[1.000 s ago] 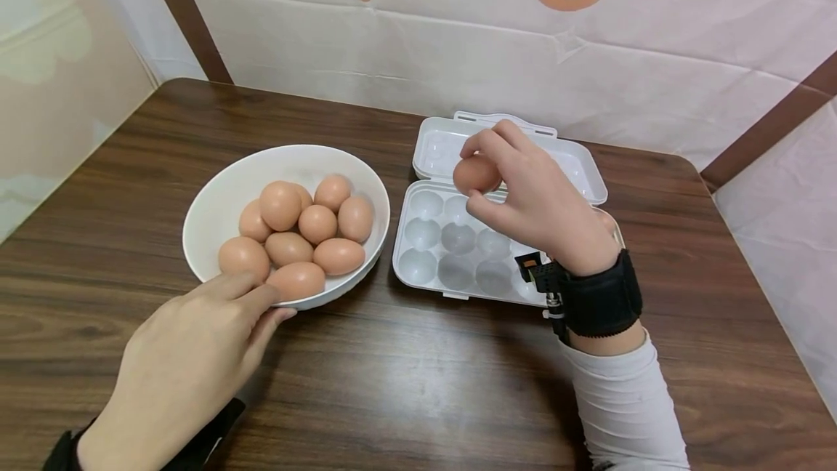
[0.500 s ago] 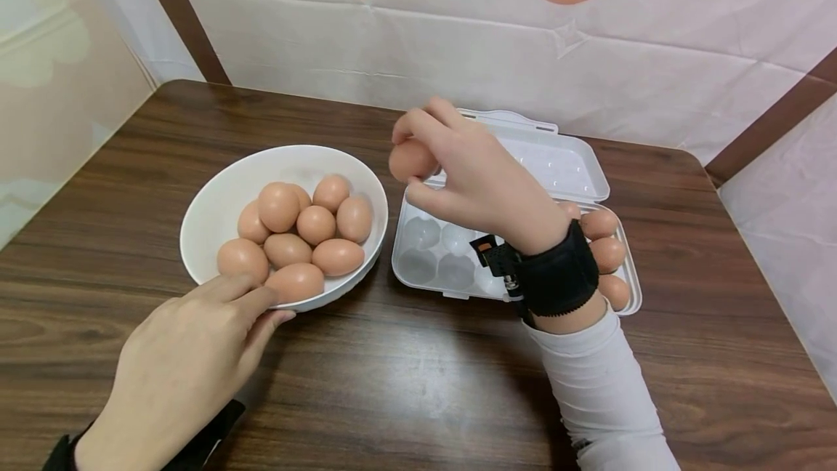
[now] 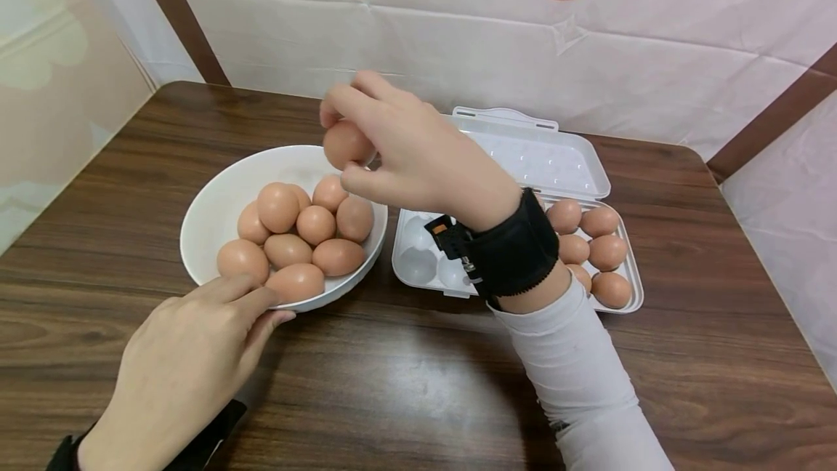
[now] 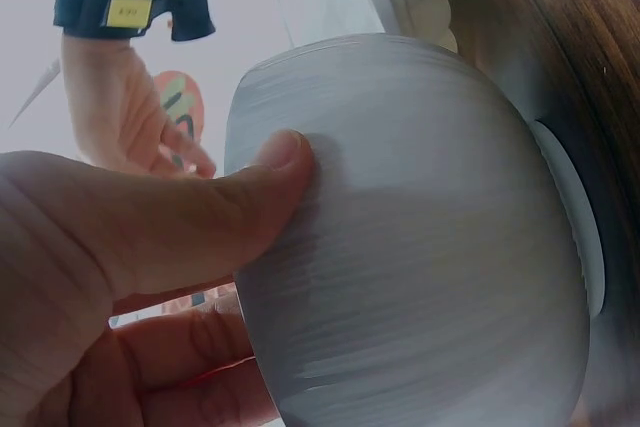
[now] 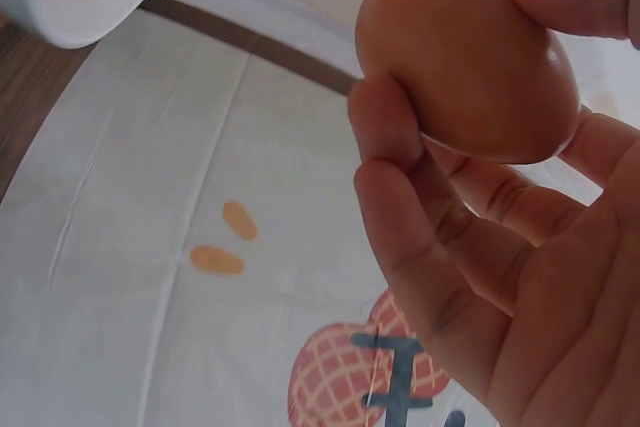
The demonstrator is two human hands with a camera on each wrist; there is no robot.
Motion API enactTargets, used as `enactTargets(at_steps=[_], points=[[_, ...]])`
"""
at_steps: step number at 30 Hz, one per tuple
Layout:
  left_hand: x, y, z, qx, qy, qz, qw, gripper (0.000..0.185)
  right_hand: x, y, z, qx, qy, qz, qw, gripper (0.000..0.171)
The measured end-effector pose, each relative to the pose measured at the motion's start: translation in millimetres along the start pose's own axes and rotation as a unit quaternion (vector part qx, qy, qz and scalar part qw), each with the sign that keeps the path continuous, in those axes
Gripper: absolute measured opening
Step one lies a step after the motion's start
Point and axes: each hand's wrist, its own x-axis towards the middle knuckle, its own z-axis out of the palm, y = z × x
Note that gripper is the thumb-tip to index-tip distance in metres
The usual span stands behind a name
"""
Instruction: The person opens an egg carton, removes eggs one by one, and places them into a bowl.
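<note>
Head view: your right hand (image 3: 408,147) reaches left, its grip pinching a smooth, brown, oval egg (image 3: 346,144) between thumb and fingers by the far-right rim of the round white bowl (image 3: 212,213). Your left hand (image 3: 189,333) pinches the near rim, thumb against the faintly streaked outer wall. Seen from the right wrist, the egg's long axis slants upper left to lower right.

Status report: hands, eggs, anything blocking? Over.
Left hand grips bowl at rim. Right hand holds one egg, apart from bowl. Right wrist strap hides part of egg carton in head view.
</note>
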Motion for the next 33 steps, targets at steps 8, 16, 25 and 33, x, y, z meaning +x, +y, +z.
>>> enactTargets(at_steps=[8, 16, 25, 33], points=[[-0.9, -0.1, -0.1, 0.001, -0.004, -0.004, 1.0, 0.022, 28, -18, 2, -0.023, -0.064, 0.017, 0.998, 0.029], [-0.5, 0.2, -1.7, 0.002, -0.012, -0.008, 0.9999, 0.022, 53, -26, 7, -0.044, -0.124, 0.035, 0.991, 0.025], [-3.9, -0.8, -3.5, 0.002, -0.013, -0.016, 0.9998, 0.022, 80, -19, 26, -0.005, -0.206, 0.021, 0.978, 0.01], [-5.2, 0.7, -2.2, -0.001, -0.015, -0.016, 0.9998, 0.016, 92, -17, 48, 0.04, -0.26, 0.047, 0.964, 0.006]])
